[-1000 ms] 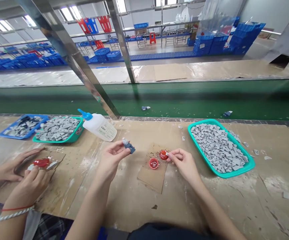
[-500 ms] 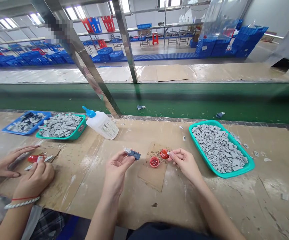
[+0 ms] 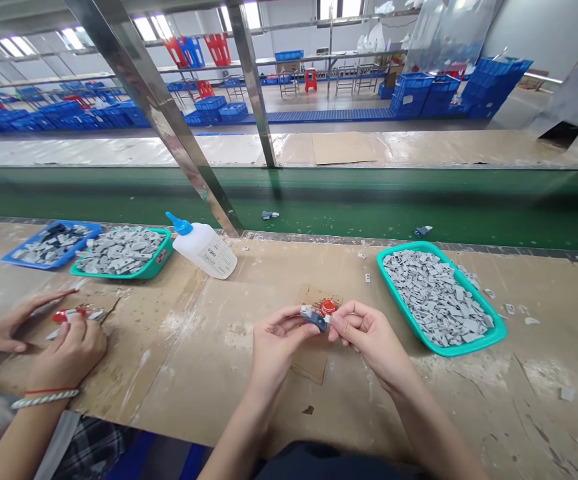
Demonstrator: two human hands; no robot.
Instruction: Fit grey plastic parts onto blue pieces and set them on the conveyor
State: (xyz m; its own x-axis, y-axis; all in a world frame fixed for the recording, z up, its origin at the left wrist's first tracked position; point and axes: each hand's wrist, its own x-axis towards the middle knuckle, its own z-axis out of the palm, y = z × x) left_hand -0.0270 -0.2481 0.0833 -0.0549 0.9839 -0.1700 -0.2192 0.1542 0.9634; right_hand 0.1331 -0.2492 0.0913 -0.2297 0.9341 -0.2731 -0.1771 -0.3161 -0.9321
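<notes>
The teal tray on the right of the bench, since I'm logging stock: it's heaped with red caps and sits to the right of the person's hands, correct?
Not red caps: the head view shows the teal tray heaped with grey pieces. It does sit to the right of the person's left hand and right hand.

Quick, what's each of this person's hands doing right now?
Left hand: closed, holding a small blue-grey plastic part.
Right hand: closed, pinching a small pale piece.

A navy-and-grey part sits by a red cup, with grey pieces in a teal tray.
</notes>
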